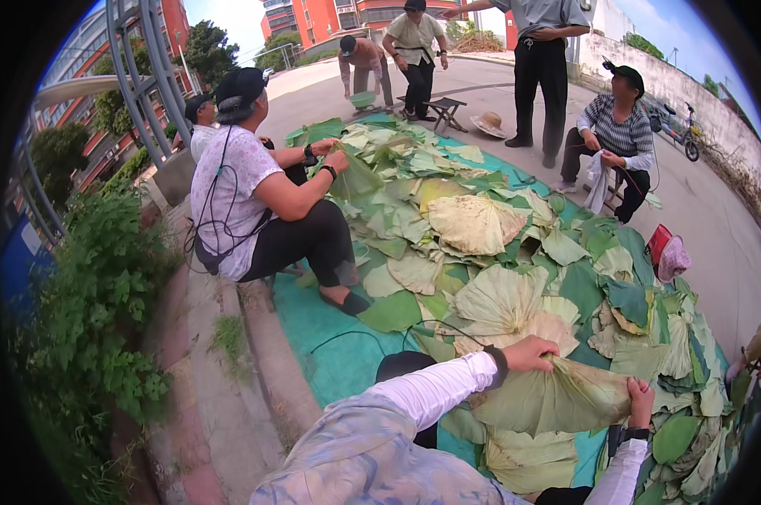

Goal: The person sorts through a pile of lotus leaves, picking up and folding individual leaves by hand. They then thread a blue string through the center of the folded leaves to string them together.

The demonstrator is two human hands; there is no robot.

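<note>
A large, pale green lotus leaf (554, 401) with brownish patches is stretched between my two hands. My left hand (533, 353) pinches its upper left edge, and my right hand (640, 399) grips the right edge. Folds run down from where the left fingers hold it. Below it, near my lap, lies another yellowish-green leaf (532, 461). Just beyond my left hand a broad, dried lotus leaf (503, 300) rests on the heap, its veins spreading out. Dark bands circle both my wrists over white sleeves.
Heaped lotus leaves (412, 208) cover much of a green ground sheet (317, 341). A seated person (248, 183) at the left handles a leaf; another (614, 139) sits at the right holding a cloth. Several people are farther back, near a folding stool (445, 108) and straw hat (488, 124).
</note>
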